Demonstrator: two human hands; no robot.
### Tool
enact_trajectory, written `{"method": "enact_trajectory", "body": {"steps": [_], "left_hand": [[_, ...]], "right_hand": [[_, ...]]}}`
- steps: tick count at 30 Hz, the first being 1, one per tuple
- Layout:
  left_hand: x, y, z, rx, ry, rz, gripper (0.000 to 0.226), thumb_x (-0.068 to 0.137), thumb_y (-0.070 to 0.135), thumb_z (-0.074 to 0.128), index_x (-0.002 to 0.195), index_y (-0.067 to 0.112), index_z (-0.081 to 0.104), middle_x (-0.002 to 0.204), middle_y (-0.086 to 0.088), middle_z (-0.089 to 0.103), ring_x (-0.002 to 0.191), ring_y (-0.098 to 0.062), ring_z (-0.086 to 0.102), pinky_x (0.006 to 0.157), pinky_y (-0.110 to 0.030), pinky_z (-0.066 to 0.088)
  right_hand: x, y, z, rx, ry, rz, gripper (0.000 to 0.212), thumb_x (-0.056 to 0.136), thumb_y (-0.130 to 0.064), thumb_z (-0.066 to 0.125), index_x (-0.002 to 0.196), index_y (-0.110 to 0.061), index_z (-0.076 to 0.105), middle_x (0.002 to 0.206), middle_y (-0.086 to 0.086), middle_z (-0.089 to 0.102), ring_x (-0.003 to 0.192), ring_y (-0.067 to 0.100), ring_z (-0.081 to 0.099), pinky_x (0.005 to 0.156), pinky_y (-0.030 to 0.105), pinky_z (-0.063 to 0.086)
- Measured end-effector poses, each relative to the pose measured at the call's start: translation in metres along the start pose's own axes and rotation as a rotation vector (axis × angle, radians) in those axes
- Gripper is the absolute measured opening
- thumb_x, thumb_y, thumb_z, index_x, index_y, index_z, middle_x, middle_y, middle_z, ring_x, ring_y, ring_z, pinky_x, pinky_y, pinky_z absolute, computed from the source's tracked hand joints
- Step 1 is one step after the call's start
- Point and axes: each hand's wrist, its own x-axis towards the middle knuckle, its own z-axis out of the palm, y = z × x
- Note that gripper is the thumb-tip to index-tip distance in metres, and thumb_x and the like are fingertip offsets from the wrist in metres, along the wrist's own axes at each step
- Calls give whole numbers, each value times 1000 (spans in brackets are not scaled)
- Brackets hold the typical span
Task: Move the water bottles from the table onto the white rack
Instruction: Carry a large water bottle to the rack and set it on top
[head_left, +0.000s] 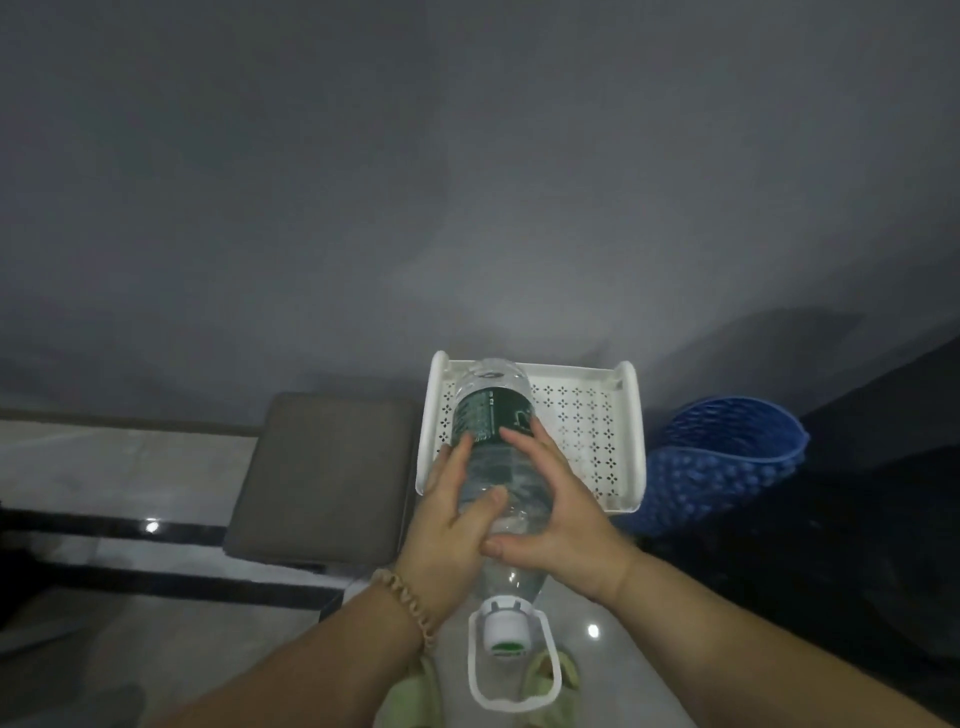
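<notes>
A large clear water bottle (493, 415) with a dark green label lies tilted, its base over the left side of the white perforated rack (587, 415) and its white cap with carry loop (504, 631) pointing toward me. My left hand (452, 514) grips the bottle's left side, thumb across the clear body. My right hand (561, 504) presses against its right side, fingers up near the label. Whether the bottle's base rests on the rack tray I cannot tell.
A grey-brown cushioned stool (322, 467) stands just left of the rack. A blue plastic basket (722, 457) leans at the rack's right. A grey wall rises behind. Glossy tiled floor (130, 467) lies below, with green slippers (415, 691) near my feet.
</notes>
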Motion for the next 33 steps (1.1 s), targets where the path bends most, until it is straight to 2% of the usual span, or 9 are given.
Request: {"method": "enact_trajectory", "body": {"steps": [2, 4, 7, 10, 13, 19, 23, 29, 33], "left_hand": [[20, -9, -6, 52, 15, 32, 74, 73, 41, 59, 142, 28, 36, 150, -4, 32, 135, -17, 35, 109, -44, 34], [34, -17, -12, 95, 5, 61, 68, 76, 36, 57, 140, 34, 35, 152, 2, 26, 133, -6, 34, 105, -24, 37], [52, -37, -20, 180, -51, 129, 60, 87, 31, 57, 137, 45, 28, 155, 11, 13, 129, 19, 18, 88, 5, 26], [57, -50, -21, 296, -83, 226, 60, 85, 41, 52, 135, 53, 20, 156, 18, 4, 136, 13, 7, 104, -9, 20], [58, -65, -21, 345, -99, 304, 62, 84, 51, 47, 139, 48, 19, 157, 17, 2, 141, 3, 5, 108, -17, 16], [63, -90, -17, 389, -161, 237, 69, 86, 41, 48, 142, 49, 9, 153, 26, -13, 142, -2, -5, 116, -44, 16], [67, -90, -13, 411, -175, 191, 75, 86, 35, 48, 141, 49, -1, 151, 26, -21, 139, 4, -10, 117, -41, 13], [69, -88, -22, 530, -232, 167, 79, 92, 30, 51, 142, 44, -8, 149, 20, -30, 140, 0, -15, 115, -33, 8], [71, -83, -28, 712, -236, 188, 81, 90, 40, 50, 140, 40, -14, 151, 10, -27, 140, -6, -16, 115, -31, 2]], "right_hand": [[20, 10, 4, 13, -9, -11, 92, 64, -14, 87, 140, -30, 38, 156, -14, 9, 132, -7, 32, 107, 23, 36], [33, 18, 7, 54, 11, -16, 85, 66, -4, 81, 138, -26, 41, 156, -8, 13, 129, -1, 39, 104, 26, 40], [45, 32, 16, 50, 73, -36, 76, 68, -7, 75, 133, -30, 43, 155, -10, 14, 127, -8, 38, 96, 12, 39], [46, 47, 21, 7, 95, -51, 82, 65, -13, 76, 136, -31, 39, 156, -12, 10, 136, -2, 28, 105, 15, 32], [47, 59, 23, -90, 70, -65, 95, 60, -10, 80, 141, -28, 34, 158, -6, -1, 139, -7, 15, 103, 7, 25], [46, 81, 20, -209, 18, -23, 106, 56, -19, 81, 144, -40, 26, 158, -6, -13, 140, -7, 2, 102, 3, 20], [44, 90, 22, -226, 43, 19, 109, 54, -22, 80, 143, -49, 22, 157, -11, -17, 139, -9, 2, 100, 2, 23], [46, 85, 28, -451, 1, 32, 109, 58, -47, 71, 141, -57, 1, 153, -8, -30, 145, 12, 1, 111, 25, 26], [42, 85, 34, -758, 3, 21, 103, 65, -66, 48, 143, -47, -17, 153, 0, -31, 143, 18, -19, 116, 39, 4]]}}
